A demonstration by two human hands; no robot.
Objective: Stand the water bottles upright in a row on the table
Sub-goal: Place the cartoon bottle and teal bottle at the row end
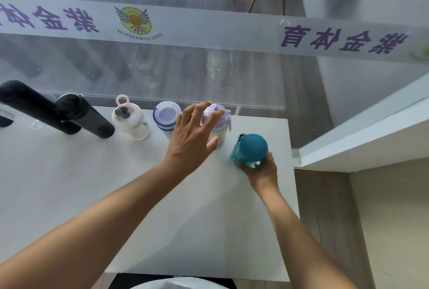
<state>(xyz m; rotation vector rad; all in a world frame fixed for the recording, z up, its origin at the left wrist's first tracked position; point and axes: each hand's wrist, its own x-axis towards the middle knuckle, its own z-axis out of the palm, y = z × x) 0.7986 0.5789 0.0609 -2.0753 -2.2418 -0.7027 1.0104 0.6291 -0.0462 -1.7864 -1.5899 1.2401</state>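
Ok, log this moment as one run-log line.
left hand: open, at purple-lidded clear bottle | right hand: gripping teal plastic bottle, upright, row's right end | white table: six bottles

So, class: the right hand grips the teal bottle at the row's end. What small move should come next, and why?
Probably slide the teal bottle back toward the glass, level with the purple-lidded bottle. It stands upright in the right hand but nearer the person than the row, while the left hand is spread open in front of the purple-lidded bottle.

The left hand point(193, 135) covers much of the purple bottle point(217, 123). The right hand point(262, 170) hides the teal bottle's point(251, 148) lower body. The leftmost black bottle point(27, 102) is cut by the frame's edge.
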